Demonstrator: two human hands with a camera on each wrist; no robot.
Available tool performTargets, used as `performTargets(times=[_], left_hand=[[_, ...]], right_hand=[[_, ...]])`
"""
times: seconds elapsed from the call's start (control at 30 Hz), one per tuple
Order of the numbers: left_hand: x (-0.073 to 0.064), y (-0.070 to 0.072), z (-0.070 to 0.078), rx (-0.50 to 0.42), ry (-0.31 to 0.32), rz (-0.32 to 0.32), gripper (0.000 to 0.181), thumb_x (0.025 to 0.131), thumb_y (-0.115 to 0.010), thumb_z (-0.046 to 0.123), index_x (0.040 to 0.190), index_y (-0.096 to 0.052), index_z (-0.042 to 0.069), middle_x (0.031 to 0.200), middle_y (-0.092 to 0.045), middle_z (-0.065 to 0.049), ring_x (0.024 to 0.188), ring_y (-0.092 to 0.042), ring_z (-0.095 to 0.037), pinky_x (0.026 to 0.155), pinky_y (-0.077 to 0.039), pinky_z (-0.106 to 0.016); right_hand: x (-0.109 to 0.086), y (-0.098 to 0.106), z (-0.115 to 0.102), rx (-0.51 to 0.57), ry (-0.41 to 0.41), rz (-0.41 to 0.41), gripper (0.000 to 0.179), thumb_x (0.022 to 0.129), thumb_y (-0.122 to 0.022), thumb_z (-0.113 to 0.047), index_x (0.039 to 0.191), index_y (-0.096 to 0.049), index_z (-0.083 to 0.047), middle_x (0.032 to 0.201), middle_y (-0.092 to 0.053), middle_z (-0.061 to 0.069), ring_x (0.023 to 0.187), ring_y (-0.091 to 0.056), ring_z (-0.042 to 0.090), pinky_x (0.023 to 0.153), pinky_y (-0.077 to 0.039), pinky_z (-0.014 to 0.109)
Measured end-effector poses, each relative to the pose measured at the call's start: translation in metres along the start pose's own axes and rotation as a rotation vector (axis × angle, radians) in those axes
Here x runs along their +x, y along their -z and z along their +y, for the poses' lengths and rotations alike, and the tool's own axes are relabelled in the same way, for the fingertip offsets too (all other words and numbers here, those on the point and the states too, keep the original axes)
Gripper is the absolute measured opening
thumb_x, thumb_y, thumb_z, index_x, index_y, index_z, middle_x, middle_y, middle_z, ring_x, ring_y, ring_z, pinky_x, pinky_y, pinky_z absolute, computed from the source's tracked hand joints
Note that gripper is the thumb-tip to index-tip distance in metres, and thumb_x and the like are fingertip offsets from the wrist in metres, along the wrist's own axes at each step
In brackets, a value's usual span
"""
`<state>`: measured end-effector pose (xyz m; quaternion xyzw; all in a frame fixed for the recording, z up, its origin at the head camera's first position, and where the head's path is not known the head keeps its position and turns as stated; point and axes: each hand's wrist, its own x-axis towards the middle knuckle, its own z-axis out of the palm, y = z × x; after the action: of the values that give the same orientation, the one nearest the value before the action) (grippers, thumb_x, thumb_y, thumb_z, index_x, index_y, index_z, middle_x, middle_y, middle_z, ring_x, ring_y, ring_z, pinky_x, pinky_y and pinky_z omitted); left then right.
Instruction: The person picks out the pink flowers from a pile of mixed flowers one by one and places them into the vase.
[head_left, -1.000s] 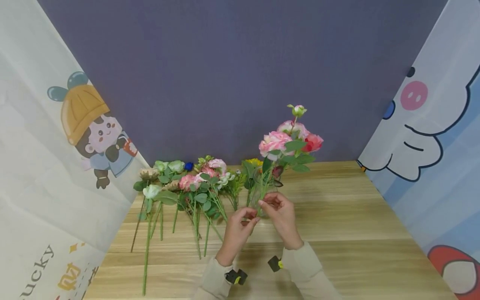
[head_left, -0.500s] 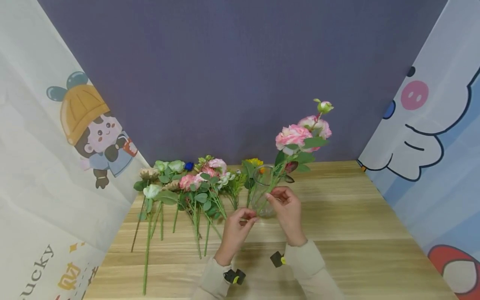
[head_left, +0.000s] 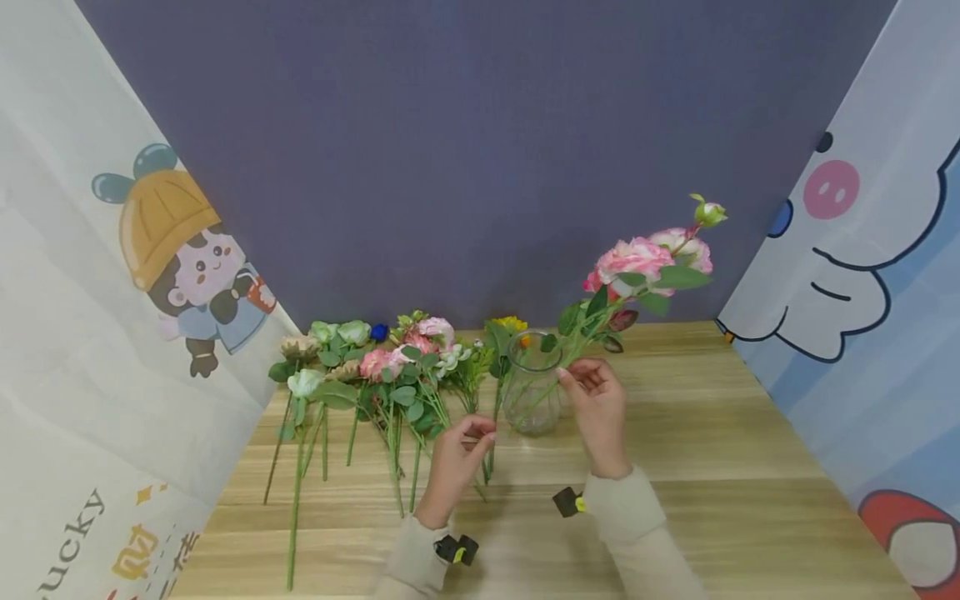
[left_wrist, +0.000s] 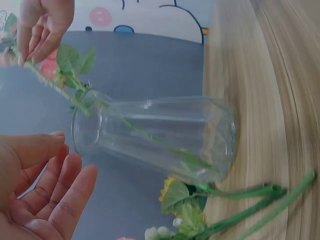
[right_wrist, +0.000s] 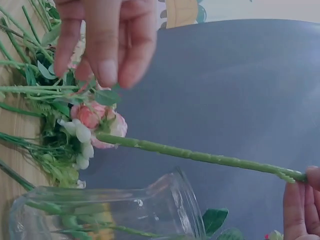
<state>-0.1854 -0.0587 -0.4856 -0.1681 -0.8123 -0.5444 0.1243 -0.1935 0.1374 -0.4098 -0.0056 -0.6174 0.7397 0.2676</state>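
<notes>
My right hand (head_left: 602, 412) pinches the green stem (right_wrist: 200, 156) of a pink artificial flower spray (head_left: 637, 260), its blooms leaning up to the right. In the right wrist view the stem's cut lower end is free in the air. Just left of that hand a clear glass vase (head_left: 531, 392) stands upright on the table; a green stem (left_wrist: 150, 134) runs inside it. My left hand (head_left: 459, 462) hovers left of the vase, fingers loosely bent and holding nothing, as the left wrist view also shows. Leaves partly hide the vase's mouth.
Several artificial flowers lie in a row on the left of the wooden table (head_left: 712, 467): a pale green rose (head_left: 304, 383), pink blooms (head_left: 381, 363), a yellow flower (head_left: 510, 324). A dark panel (head_left: 480, 167) stands behind, with printed cloths at both sides.
The right hand has moved right with the pink flower spray, which tilts further right. The left hand has come away from the stem's lower end and shifted left. The vase is now less covered.
</notes>
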Motion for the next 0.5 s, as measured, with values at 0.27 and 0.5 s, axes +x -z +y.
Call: performTargets(times=[0.27,0.5], left_hand=[[-0.001,0.014,-0.009,-0.003,0.051,0.029,0.009,0.085,-0.069,0.007,0.094,-0.068,0.009,0.090,-0.068,-0.004,0.079,-0.063,-0.017,0.065,-0.054,-0.023],[-0.003,0.024,-0.014,0.024,0.070,0.067,0.011,0.085,-0.069,0.007,0.096,-0.068,0.005,0.091,-0.068,-0.006,0.079,-0.063,-0.019,0.065,-0.054,-0.023]], right_hand=[[0.009,0.004,-0.001,0.088,-0.020,0.042,0.017,0.081,-0.065,0.011,0.093,-0.054,0.014,0.078,-0.063,-0.003,0.069,-0.061,0.007,0.066,-0.052,0.017],[0.016,0.008,0.000,0.168,-0.021,0.073,0.015,0.080,-0.068,0.010,0.086,-0.059,-0.002,0.077,-0.063,0.001,0.067,-0.061,0.009,0.065,-0.053,0.019]])
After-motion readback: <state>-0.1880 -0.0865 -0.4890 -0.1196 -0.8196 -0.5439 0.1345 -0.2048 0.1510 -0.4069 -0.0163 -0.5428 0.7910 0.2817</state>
